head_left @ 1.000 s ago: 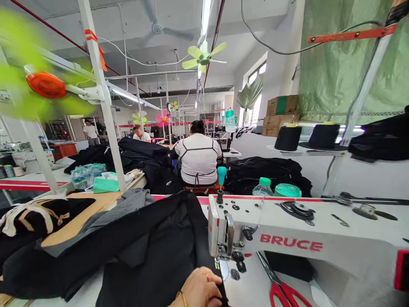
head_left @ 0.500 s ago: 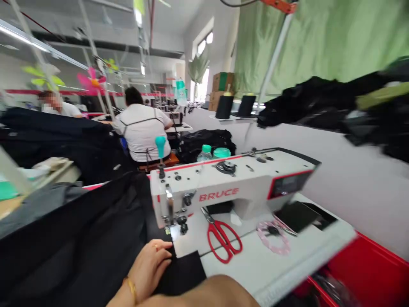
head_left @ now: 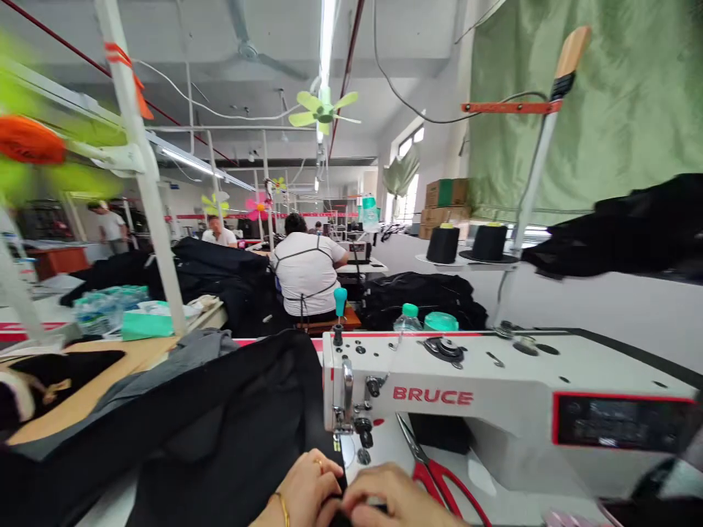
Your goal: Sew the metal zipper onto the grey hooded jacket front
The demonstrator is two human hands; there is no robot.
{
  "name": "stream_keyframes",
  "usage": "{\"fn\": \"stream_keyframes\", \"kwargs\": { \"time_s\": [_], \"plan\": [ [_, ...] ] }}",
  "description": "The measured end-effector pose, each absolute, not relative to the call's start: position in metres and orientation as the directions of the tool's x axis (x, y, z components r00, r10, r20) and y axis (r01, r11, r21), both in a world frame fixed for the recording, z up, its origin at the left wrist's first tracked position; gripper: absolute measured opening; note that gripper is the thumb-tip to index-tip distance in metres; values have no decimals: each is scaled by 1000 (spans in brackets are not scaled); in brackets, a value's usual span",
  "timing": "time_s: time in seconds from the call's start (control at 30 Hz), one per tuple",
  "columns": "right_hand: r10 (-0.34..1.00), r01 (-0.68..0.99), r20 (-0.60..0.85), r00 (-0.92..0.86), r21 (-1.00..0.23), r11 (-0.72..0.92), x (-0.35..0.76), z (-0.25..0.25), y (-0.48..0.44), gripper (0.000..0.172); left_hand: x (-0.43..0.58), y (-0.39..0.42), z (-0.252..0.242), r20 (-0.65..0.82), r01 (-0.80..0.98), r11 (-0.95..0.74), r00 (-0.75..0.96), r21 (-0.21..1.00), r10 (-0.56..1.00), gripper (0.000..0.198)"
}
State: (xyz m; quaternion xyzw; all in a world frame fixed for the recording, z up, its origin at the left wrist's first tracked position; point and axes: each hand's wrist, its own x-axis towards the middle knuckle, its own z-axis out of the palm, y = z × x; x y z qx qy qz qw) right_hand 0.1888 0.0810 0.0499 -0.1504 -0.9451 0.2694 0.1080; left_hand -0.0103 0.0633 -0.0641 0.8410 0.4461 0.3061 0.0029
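Black fabric (head_left: 231,424) spreads over the table left of a white sewing machine (head_left: 510,402), running up to its presser foot (head_left: 337,442). My left hand (head_left: 310,483), with a ring and a gold bracelet, has its fingers bent down on the fabric just in front of the needle area. Close against it, my right hand (head_left: 392,498) is curled, thumb and fingers pinching at the fabric edge; the fingertips are partly hidden. Red-handled scissors (head_left: 433,465) lie on the machine bed right of my hands, their lower handles cut off by the frame.
Two black thread cones (head_left: 442,244) stand behind the machine. Bottles with green lids (head_left: 409,316) are beyond its head. A co-worker in a white shirt (head_left: 307,271) sits ahead, facing away. Grey cloth (head_left: 165,366) and a wooden tabletop (head_left: 148,355) lie to the left.
The view has swung, so the machine sits lower and further right. My right forearm crossed the bottom edge before; now the right hand shows beside the left. My left fingers are more bent.
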Motion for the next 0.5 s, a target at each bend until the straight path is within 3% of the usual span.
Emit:
{"fn": "stream_keyframes", "kwargs": {
  "time_s": [0.07, 0.13, 0.33, 0.5],
  "plan": [
    [563, 428, 170, -809, -485, 762, 207, 34, 105, 31, -10, 62, -62, 512, 763, -599, 423, 244, 748, 12],
    [625, 504, 238, -743, -414, 758, 228, 12, 124, 29, -10, 61, -62, 508, 771, -605, 446, 200, 737, 16],
    [576, 539, 370, -729, -208, 816, 242, -39, 138, 26, -12, 58, -59, 460, 805, -589, 497, 73, 736, 24],
    [586, 563, 379, -716, -183, 806, 234, -35, 127, 28, -6, 55, -51, 422, 807, -590, 527, 25, 738, 22]
  ]
}}
